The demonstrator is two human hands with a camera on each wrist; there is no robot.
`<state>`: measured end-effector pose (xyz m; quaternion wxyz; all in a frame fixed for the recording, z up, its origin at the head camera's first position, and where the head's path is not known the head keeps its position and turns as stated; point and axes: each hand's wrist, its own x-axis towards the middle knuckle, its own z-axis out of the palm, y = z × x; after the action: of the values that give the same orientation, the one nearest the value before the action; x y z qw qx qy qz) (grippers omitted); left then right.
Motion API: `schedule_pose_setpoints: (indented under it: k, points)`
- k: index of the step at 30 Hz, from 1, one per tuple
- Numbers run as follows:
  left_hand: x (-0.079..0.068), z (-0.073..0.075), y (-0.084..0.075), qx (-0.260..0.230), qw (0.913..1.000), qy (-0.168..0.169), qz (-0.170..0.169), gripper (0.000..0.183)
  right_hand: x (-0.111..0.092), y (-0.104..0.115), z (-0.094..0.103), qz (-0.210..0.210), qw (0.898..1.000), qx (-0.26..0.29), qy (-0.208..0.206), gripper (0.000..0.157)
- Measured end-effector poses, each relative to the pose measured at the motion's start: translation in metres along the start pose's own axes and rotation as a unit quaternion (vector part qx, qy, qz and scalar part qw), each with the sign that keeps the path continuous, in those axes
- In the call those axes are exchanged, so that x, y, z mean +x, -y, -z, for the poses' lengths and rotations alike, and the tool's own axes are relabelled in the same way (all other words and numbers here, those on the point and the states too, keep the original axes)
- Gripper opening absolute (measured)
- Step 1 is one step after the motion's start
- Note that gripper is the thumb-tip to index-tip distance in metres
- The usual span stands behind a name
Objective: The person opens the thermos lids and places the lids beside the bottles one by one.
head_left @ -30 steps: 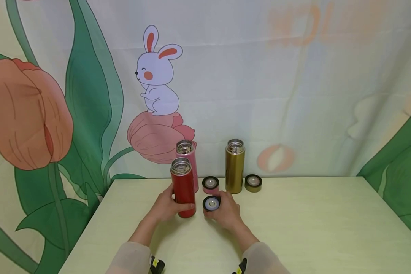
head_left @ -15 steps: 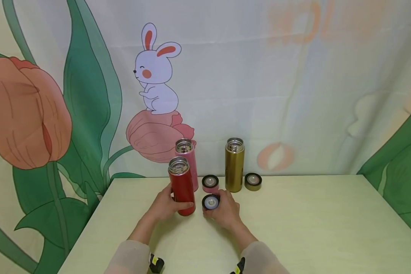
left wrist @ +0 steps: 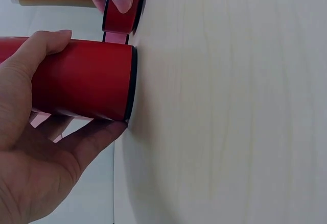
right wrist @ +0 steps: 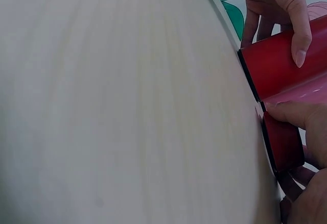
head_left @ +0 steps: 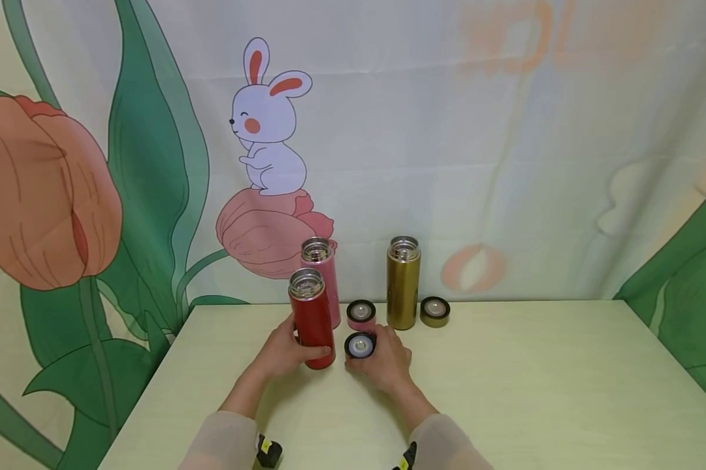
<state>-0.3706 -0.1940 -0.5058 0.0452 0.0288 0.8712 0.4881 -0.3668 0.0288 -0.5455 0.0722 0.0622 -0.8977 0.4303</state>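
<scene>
An uncapped red thermos bottle (head_left: 313, 323) stands on the table, its steel mouth showing in the head view. My left hand (head_left: 281, 351) grips it low on the body, thumb across the near side. Just to the right, my right hand (head_left: 386, 360) holds the red lid (right wrist: 284, 141) between thumb and fingers. Its inner face is turned up, and in the wrist views it is at table level; whether it touches the table is hard to tell. A small gap separates the lid from the bottle's base.
Behind the red bottle stands an open pink bottle (head_left: 329, 277), partly hidden. Its pink lid (head_left: 361, 324) lies upturned behind the red one. Further right are an open gold bottle (head_left: 402, 294) and an upturned gold lid (head_left: 435, 320). A printed curtain (head_left: 388, 143) hangs behind the table (head_left: 535, 378).
My right hand has slid slightly left with the red lid, closer to the red bottle. My left hand has kept its grip, the bottle shifting only slightly left.
</scene>
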Motion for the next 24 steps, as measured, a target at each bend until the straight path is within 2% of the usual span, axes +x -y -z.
schedule_pose_setpoints:
  k: [14,24]
  points:
    - [-0.0007,-0.0005,-0.0023,0.000,1.0000,-0.001,-0.004,0.081,0.0012,0.0029,-0.0039,-0.016,1.000,-0.001,-0.009,0.071]
    - [-0.0001,-0.0012,0.0012,-0.003,1.0000,-0.003,-0.002,0.092,0.0004,0.0029,-0.0022,-0.018,1.000,0.006,0.003,0.077]
